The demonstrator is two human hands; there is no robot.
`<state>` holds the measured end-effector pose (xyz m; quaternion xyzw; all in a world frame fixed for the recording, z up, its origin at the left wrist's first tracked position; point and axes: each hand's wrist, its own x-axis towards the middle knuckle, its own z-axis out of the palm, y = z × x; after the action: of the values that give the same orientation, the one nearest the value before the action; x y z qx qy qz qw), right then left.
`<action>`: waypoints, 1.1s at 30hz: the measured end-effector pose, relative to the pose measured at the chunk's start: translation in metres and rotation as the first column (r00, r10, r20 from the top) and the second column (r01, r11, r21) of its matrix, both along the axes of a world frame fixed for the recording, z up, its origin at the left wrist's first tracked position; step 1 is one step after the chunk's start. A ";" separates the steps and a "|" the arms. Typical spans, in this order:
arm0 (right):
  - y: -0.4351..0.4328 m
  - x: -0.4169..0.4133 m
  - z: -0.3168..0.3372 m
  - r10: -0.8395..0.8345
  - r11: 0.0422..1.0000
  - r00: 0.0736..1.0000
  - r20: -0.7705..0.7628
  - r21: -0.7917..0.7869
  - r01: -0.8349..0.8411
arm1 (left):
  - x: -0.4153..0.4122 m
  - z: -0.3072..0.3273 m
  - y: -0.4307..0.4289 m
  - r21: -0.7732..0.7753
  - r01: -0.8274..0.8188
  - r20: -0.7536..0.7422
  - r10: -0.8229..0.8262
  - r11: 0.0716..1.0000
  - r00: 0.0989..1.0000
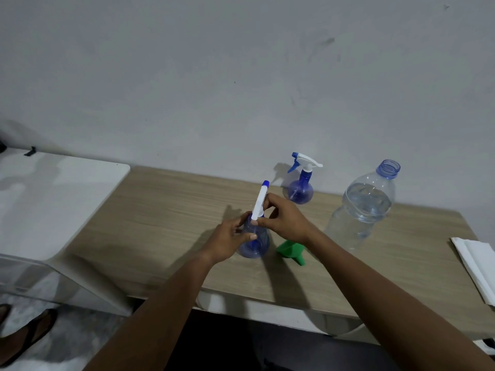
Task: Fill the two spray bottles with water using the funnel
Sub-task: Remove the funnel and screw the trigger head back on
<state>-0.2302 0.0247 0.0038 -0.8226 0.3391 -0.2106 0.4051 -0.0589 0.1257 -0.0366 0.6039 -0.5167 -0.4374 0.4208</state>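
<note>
Green plastic funnel (290,250) lies on its side on the wooden surface (160,223) under the right wrist, just right of the near blue round spray bottle (257,247). The left hand (227,241) grips the bottle's body; the right hand (286,220), nearer the funnel, pinches its white trigger head (259,200). Second blue spray bottle (301,188), still capped, stands beyond.

Left hand (227,241) and right hand (286,220) cover the neck of the near spray bottle (255,246); green funnel (290,250) half-vanishes under the right wrist.

Left hand (230,241) gripping near spray bottle (255,243), right hand (285,219) pinching its sprayer head (260,200)
</note>
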 end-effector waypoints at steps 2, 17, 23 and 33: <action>-0.002 -0.005 0.003 0.029 0.999 0.999 0.015 0.025 -0.029 | 0.002 -0.002 0.000 0.007 0.014 -0.002 -0.014 1.000 1.000; 0.018 0.005 0.001 -0.103 0.992 0.990 0.091 0.077 0.096 | 0.002 -0.006 -0.001 -0.004 -0.007 0.026 0.007 1.000 1.000; 0.008 -0.005 0.005 0.001 0.992 0.999 0.048 0.123 -0.007 | 0.002 -0.004 0.000 0.017 -0.003 0.010 0.003 1.000 1.000; 0.011 -0.002 0.006 -0.007 0.990 1.000 0.009 0.142 0.005 | 0.003 -0.005 0.002 0.032 0.002 -0.030 -0.001 1.000 1.000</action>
<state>-0.2318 0.0354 0.0101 -0.7896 0.3538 -0.1909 0.4636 -0.0558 0.1277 -0.0414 0.6036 -0.5038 -0.4546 0.4185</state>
